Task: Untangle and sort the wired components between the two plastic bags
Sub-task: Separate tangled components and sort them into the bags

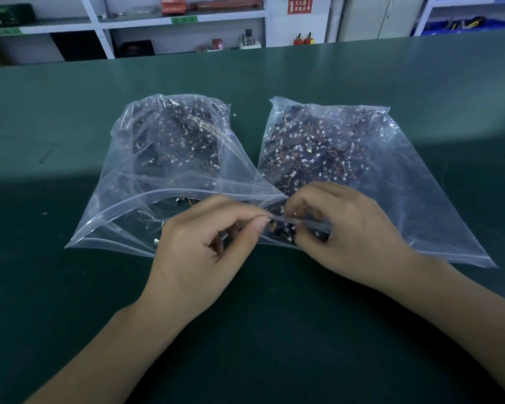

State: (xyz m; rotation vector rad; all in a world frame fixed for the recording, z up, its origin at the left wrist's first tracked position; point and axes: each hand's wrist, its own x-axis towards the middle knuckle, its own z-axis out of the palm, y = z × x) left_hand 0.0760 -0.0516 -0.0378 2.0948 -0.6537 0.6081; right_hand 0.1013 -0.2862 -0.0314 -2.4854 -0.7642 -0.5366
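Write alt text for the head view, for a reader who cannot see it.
Two hands work a small tangle of wired parts at the near edges of two clear bags: the left hand pinches at it, the right hand curls its fingers round it. The left bag and right bag, both full of such parts, lie side by side on a green table.

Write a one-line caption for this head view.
Both hands, left hand and right hand, pinch tangled wired components between two clear plastic zip bags on a green table.

Head-worn view, forward-down, close over table (70, 287)
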